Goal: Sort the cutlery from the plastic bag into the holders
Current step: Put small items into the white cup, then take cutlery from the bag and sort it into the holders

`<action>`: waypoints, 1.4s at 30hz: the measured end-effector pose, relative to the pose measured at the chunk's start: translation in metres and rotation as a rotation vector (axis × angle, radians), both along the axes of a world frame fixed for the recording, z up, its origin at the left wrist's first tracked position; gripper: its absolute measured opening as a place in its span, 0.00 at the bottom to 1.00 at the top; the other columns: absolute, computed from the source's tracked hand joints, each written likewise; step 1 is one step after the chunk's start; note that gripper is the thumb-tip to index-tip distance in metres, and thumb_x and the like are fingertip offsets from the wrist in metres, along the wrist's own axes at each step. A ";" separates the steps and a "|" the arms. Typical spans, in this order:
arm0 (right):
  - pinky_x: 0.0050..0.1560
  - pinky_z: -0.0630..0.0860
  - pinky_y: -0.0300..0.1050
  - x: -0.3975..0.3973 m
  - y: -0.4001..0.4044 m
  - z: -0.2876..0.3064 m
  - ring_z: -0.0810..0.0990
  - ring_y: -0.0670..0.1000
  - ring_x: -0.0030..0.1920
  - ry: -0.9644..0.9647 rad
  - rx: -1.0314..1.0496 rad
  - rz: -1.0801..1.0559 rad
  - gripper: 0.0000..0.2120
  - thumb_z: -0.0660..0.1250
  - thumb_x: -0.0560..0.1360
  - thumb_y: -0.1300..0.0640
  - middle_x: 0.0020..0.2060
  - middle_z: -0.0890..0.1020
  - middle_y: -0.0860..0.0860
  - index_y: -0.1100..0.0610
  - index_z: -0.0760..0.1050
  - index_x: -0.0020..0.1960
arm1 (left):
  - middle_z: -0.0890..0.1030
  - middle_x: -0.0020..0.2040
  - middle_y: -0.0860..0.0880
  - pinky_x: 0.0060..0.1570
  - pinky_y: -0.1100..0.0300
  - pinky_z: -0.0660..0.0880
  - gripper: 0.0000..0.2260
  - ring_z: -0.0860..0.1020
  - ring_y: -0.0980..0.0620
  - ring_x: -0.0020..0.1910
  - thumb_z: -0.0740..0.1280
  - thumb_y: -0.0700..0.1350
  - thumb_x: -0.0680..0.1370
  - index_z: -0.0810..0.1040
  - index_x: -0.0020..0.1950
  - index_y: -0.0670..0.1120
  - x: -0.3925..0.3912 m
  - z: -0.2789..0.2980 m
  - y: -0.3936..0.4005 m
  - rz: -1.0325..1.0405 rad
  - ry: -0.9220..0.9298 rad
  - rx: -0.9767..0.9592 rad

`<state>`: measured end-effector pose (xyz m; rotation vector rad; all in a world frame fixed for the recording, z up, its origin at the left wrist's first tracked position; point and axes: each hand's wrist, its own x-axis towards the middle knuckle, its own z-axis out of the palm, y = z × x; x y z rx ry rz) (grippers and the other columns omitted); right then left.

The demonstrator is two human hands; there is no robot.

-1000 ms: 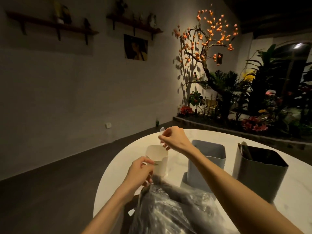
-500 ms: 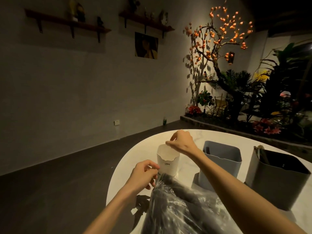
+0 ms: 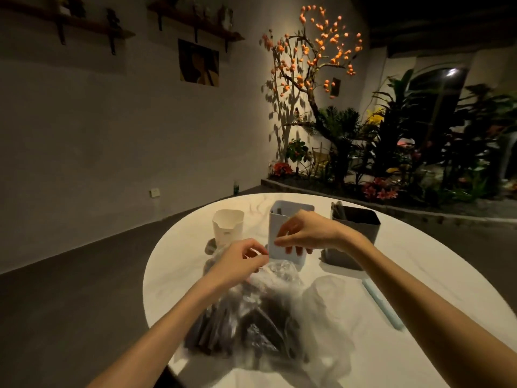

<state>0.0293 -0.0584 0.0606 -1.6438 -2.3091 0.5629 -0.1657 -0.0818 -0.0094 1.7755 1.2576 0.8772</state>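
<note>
The bag [image 3: 260, 317] lies crumpled on the near part of the table [image 3: 419, 264], in front of the holders, with its mouth bunched up toward the hands. It is thin clear plastic, so I judge it soft, light and slippery. It will sag and slide instead of holding its shape, so pinch it at the gathered mouth and pull the film apart there. Dark cutlery [image 3: 212, 329] is packed inside, lying roughly lengthwise. The pieces look stiff and light, probably plastic, and are best drawn out by the handle ends.

The dark holder [image 3: 361, 228] stands farthest right with a few dark pieces upright at its back left corner. The grey holder [image 3: 282, 228] stands in the middle, just behind the bag's mouth. Something dark shows at its rim, but I cannot tell what. The white holder [image 3: 228, 229] stands to the left, and its contents are hidden from this angle.

The right hand [image 3: 305, 233] hovers in front of the grey holder, fingers curled with thumb and forefinger drawn together. Blur hides whether they grasp anything. The left hand [image 3: 240, 261] pinches the film at the bag's mouth. A pale blue stick [image 3: 383, 305] lies on the table to the right.
</note>
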 end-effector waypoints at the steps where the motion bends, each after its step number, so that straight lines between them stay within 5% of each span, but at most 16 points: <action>1: 0.31 0.74 0.31 0.011 -0.010 -0.007 0.82 0.44 0.36 0.002 -0.050 0.013 0.13 0.69 0.79 0.48 0.40 0.85 0.49 0.57 0.82 0.55 | 0.82 0.51 0.50 0.48 0.57 0.82 0.07 0.81 0.53 0.50 0.70 0.50 0.79 0.80 0.56 0.51 0.010 -0.004 -0.008 -0.030 0.016 0.006; 7: 0.40 0.80 0.35 0.059 -0.061 -0.039 0.85 0.45 0.37 0.010 -0.209 -0.030 0.08 0.66 0.81 0.55 0.39 0.85 0.48 0.58 0.82 0.52 | 0.70 0.67 0.56 0.65 0.48 0.74 0.39 0.71 0.53 0.65 0.70 0.75 0.63 0.68 0.69 0.61 0.059 -0.028 -0.041 -0.099 0.417 0.049; 8: 0.44 0.82 0.36 0.065 -0.066 -0.045 0.86 0.47 0.39 -0.028 -0.236 -0.038 0.08 0.66 0.81 0.56 0.41 0.85 0.49 0.59 0.82 0.52 | 0.71 0.65 0.56 0.62 0.51 0.75 0.36 0.72 0.54 0.62 0.71 0.72 0.65 0.69 0.68 0.58 0.063 -0.031 -0.044 -0.081 0.484 0.069; 11: 0.56 0.81 0.43 0.074 -0.078 -0.067 0.85 0.50 0.49 -0.140 -0.250 -0.015 0.11 0.65 0.80 0.58 0.51 0.86 0.52 0.58 0.83 0.58 | 0.78 0.45 0.52 0.43 0.60 0.77 0.07 0.76 0.56 0.43 0.72 0.49 0.73 0.75 0.45 0.51 0.064 -0.030 -0.049 -0.005 0.505 0.209; 12: 0.57 0.80 0.44 0.073 -0.080 -0.075 0.84 0.50 0.50 -0.156 -0.197 0.002 0.12 0.64 0.81 0.57 0.54 0.85 0.52 0.57 0.82 0.60 | 0.78 0.41 0.52 0.39 0.62 0.75 0.05 0.75 0.56 0.39 0.70 0.44 0.74 0.74 0.42 0.51 0.060 -0.029 -0.048 0.040 0.476 0.223; 16: 0.53 0.76 0.42 0.052 -0.092 -0.109 0.80 0.50 0.51 0.042 -0.028 0.006 0.13 0.59 0.83 0.55 0.57 0.82 0.51 0.54 0.80 0.61 | 0.76 0.46 0.54 0.39 0.63 0.73 0.14 0.74 0.59 0.44 0.67 0.37 0.76 0.69 0.55 0.53 0.036 -0.017 -0.051 0.086 0.370 0.278; 19: 0.55 0.80 0.42 0.042 -0.096 -0.121 0.82 0.48 0.52 0.188 0.004 0.011 0.10 0.61 0.83 0.54 0.57 0.82 0.50 0.52 0.80 0.58 | 0.74 0.56 0.56 0.50 0.51 0.82 0.26 0.75 0.55 0.54 0.64 0.30 0.74 0.68 0.61 0.59 0.025 -0.009 -0.064 -0.117 0.214 0.191; 22: 0.51 0.81 0.41 0.037 -0.095 -0.117 0.82 0.49 0.48 0.081 0.059 0.126 0.08 0.69 0.79 0.51 0.50 0.83 0.49 0.53 0.83 0.55 | 0.77 0.54 0.56 0.54 0.48 0.80 0.20 0.75 0.59 0.54 0.61 0.32 0.71 0.80 0.46 0.57 0.021 -0.009 -0.066 -0.179 0.345 0.229; 24: 0.50 0.81 0.41 0.033 -0.093 -0.118 0.81 0.49 0.47 0.014 0.060 0.153 0.10 0.73 0.75 0.51 0.49 0.83 0.48 0.52 0.82 0.54 | 0.82 0.43 0.53 0.50 0.51 0.79 0.10 0.77 0.57 0.44 0.61 0.44 0.71 0.82 0.40 0.51 0.026 -0.008 -0.069 -0.108 0.548 0.306; 26: 0.51 0.82 0.43 0.030 -0.091 -0.121 0.81 0.50 0.48 0.004 0.045 0.143 0.13 0.76 0.72 0.49 0.50 0.82 0.48 0.52 0.81 0.54 | 0.83 0.38 0.49 0.42 0.57 0.79 0.15 0.77 0.54 0.36 0.61 0.56 0.72 0.82 0.40 0.48 0.029 -0.012 -0.069 -0.024 0.582 0.347; 29: 0.49 0.82 0.44 0.027 -0.092 -0.121 0.79 0.50 0.46 0.045 0.140 0.131 0.11 0.75 0.73 0.51 0.48 0.81 0.49 0.54 0.79 0.51 | 0.83 0.48 0.50 0.47 0.60 0.77 0.09 0.80 0.51 0.48 0.68 0.46 0.73 0.80 0.53 0.49 0.027 -0.015 -0.064 0.107 0.650 0.527; 33: 0.49 0.80 0.36 0.012 -0.088 -0.119 0.80 0.45 0.45 0.301 0.172 0.087 0.11 0.68 0.79 0.49 0.50 0.83 0.49 0.54 0.80 0.56 | 0.72 0.71 0.47 0.64 0.55 0.74 0.33 0.75 0.46 0.66 0.71 0.39 0.74 0.62 0.77 0.45 0.022 -0.021 -0.059 0.116 0.712 0.509; 37: 0.54 0.79 0.37 -0.012 -0.069 -0.125 0.82 0.47 0.48 0.403 0.199 0.007 0.12 0.67 0.80 0.53 0.52 0.84 0.51 0.57 0.80 0.60 | 0.61 0.78 0.45 0.63 0.56 0.74 0.39 0.72 0.46 0.68 0.69 0.42 0.76 0.50 0.81 0.45 0.021 -0.019 -0.065 0.038 0.829 0.529; 39: 0.58 0.79 0.47 -0.024 -0.060 -0.131 0.81 0.50 0.49 0.260 0.125 -0.008 0.14 0.70 0.77 0.52 0.50 0.83 0.53 0.58 0.79 0.58 | 0.60 0.79 0.45 0.61 0.58 0.75 0.42 0.72 0.46 0.68 0.70 0.43 0.76 0.48 0.82 0.45 0.018 -0.017 -0.066 0.035 0.831 0.467; 42: 0.70 0.70 0.55 -0.042 -0.045 -0.141 0.74 0.57 0.66 -0.161 0.020 -0.073 0.26 0.69 0.77 0.45 0.66 0.76 0.55 0.52 0.71 0.72 | 0.63 0.78 0.44 0.62 0.53 0.75 0.40 0.74 0.43 0.68 0.70 0.41 0.75 0.52 0.82 0.43 0.014 -0.017 -0.067 0.064 0.847 0.427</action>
